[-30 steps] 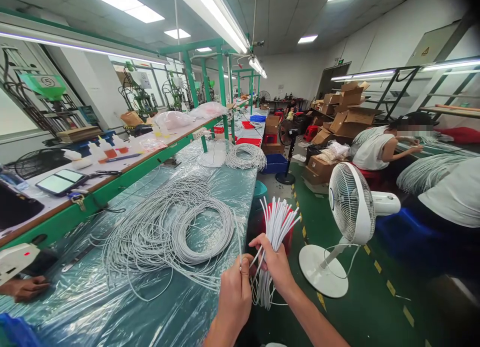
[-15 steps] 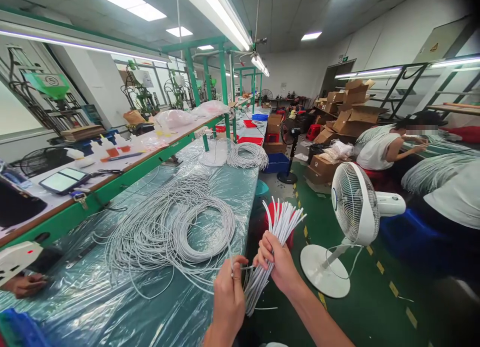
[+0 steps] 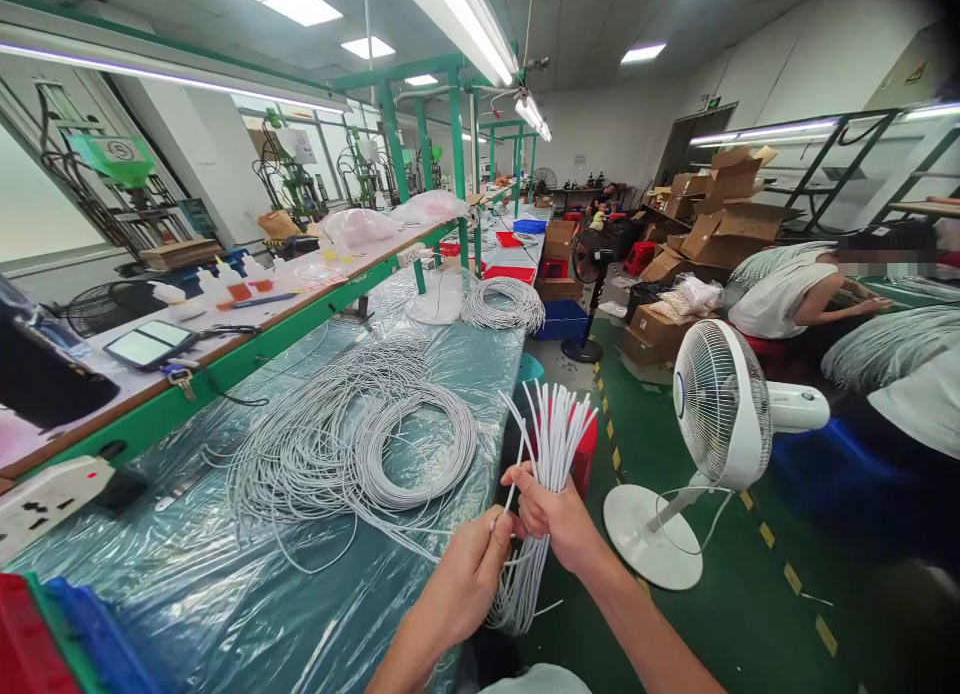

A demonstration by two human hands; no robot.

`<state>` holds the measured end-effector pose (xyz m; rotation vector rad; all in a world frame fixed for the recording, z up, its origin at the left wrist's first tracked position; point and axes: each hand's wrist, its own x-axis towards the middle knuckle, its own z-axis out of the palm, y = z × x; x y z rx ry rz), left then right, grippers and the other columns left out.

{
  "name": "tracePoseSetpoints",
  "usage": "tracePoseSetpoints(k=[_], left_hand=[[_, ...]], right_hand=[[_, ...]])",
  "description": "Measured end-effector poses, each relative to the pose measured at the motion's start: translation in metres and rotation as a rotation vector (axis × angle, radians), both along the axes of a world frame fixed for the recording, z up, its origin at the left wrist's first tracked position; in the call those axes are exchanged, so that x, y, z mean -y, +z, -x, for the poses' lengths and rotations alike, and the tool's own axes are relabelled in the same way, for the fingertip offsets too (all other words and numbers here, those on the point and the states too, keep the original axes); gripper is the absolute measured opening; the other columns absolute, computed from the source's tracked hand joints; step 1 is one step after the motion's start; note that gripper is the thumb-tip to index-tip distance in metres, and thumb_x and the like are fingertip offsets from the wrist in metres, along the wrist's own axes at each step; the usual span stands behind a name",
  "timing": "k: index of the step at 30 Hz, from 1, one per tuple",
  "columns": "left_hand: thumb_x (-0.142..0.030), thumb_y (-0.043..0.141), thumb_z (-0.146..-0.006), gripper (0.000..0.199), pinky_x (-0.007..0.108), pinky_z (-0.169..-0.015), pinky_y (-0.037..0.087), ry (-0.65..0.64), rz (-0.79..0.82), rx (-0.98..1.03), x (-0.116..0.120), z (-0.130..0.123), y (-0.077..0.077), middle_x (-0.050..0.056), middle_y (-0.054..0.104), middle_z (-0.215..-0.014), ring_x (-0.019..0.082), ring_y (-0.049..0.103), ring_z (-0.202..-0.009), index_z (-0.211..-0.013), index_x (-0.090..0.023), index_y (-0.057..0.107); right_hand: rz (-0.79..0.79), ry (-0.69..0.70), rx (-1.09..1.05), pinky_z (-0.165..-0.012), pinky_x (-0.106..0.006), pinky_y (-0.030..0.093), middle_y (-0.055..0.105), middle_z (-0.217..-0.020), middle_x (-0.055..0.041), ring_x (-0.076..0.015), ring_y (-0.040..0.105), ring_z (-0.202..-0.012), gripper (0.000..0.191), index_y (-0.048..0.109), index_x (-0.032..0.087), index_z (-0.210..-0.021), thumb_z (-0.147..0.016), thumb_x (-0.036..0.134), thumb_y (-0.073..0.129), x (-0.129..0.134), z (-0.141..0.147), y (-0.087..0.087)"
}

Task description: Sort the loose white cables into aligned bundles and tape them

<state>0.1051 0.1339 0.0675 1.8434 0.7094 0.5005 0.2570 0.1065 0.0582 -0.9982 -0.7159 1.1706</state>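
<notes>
My right hand (image 3: 555, 519) is closed around a bundle of white cables (image 3: 556, 439), whose cut ends fan out above the fist and whose lengths hang below it. Close beside it, my left hand (image 3: 480, 554) pinches a single white cable (image 3: 517, 464) that stands up at the bundle's left side. The right thumb and forefinger touch this cable too. On the plastic-covered table (image 3: 315, 614) to the left lie a round coil of white cable (image 3: 457, 444) and a loose tangled heap of cable (image 3: 285, 444).
A white fan (image 3: 712, 404) stands on the floor at right. A raised shelf (image 3: 300, 294) with bottles and a tablet runs along the table. A power strip (image 3: 45, 504) and coloured bins (image 3: 82, 634) are at lower left. Two co-workers sit at far right.
My left hand has moved up and right to the bundle, and its cable now stands upright beside the others. The co-worker's hand at the left is out of view. The camera has shifted slightly.
</notes>
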Motion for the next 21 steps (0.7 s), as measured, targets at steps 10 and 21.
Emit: tracePoseSetpoints(k=[10, 21], left_hand=[[-0.055, 0.053, -0.089, 0.054, 0.042, -0.109, 0.037, -0.030, 0.582, 0.405, -0.036, -0.016, 0.027, 0.015, 0.066, -0.124, 0.028, 0.057, -0.119, -0.116, -0.011, 0.069], [-0.055, 0.052, -0.088, 0.047, 0.031, -0.082, 0.045, 0.206, 0.456, 0.308, -0.031, -0.040, 0.035, 0.007, 0.071, -0.093, 0.021, 0.059, -0.092, -0.093, -0.014, 0.074]], right_hand=[[0.001, -0.026, 0.235, -0.036, -0.022, 0.020, 0.032, -0.041, 0.0087, -0.0071, 0.024, -0.036, 0.042, 0.058, 0.016, -0.071, -0.079, 0.056, 0.068, 0.001, 0.013, -0.019], [0.009, -0.013, 0.372, -0.040, -0.024, 0.020, 0.031, -0.046, 0.0070, -0.0089, 0.025, -0.041, 0.040, 0.054, 0.017, -0.068, -0.083, 0.053, 0.064, 0.006, 0.008, -0.017]])
